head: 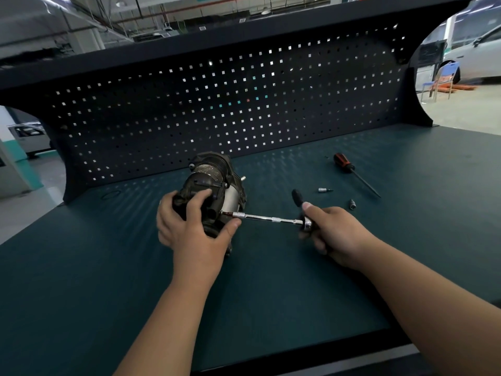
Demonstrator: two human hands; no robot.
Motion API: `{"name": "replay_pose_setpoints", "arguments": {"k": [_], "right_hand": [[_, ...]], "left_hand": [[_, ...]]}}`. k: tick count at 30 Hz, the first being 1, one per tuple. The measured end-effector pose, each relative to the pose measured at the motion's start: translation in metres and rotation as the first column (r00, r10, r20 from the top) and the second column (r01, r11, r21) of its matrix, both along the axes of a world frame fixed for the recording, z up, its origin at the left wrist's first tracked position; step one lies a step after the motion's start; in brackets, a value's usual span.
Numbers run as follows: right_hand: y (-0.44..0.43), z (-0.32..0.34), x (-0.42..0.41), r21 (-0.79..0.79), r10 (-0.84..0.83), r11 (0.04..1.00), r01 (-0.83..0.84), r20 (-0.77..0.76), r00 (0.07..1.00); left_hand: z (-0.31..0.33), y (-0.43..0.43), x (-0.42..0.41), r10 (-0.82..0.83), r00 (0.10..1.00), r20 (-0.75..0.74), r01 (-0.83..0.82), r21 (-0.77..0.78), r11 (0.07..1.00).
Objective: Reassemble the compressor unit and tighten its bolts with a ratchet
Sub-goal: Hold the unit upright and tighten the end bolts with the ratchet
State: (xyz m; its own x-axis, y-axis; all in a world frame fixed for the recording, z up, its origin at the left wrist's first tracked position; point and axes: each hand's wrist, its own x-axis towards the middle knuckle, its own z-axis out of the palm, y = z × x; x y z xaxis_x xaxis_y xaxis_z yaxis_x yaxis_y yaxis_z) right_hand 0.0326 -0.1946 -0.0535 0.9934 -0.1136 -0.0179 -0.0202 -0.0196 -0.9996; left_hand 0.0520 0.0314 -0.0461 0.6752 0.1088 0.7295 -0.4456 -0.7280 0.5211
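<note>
Gripping the grimy, dark cylindrical compressor unit (214, 185) mid-bench on the ribbed green mat (271, 294), left hand (189, 226) wraps its near end. Right hand (336, 232) clutches 1 chrome ratchet (307, 226); its slim extension (271, 219) lies horizontal, tip pointing left into the unit. Beyond: 1 orange-black screwdriver (349, 169), 2 small sockets (324, 190).
</note>
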Motion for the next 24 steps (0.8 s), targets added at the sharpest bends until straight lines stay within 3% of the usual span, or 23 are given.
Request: {"name": "replay_pose_setpoints", "arguments": {"k": [7, 11, 19, 24], "right_hand": [[-0.002, -0.001, 0.004, 0.051, 0.026, 0.998, -0.024, -0.034, 0.999], [-0.002, -0.003, 0.000, 0.025, 0.041, 0.999, -0.042, 0.052, 0.998], [-0.007, -0.009, -0.006, 0.198, 0.021, 0.978, -0.064, 0.214, 0.977], [-0.010, -0.011, -0.014, 0.061, 0.043, 0.996, -0.064, 0.305, 0.951]], "left_hand": [[-0.007, -0.004, 0.006, -0.094, 0.995, 0.042, 0.094, 0.011, 0.996], [-0.010, -0.002, 0.006, -0.131, 0.990, 0.053, 0.129, 0.041, 0.991], [-0.009, -0.002, 0.006, -0.148, 0.979, 0.142, 0.120, 0.188, 0.975], [-0.011, -0.001, 0.007, -0.134, 0.983, 0.129, 0.108, 0.187, 0.976]]}}
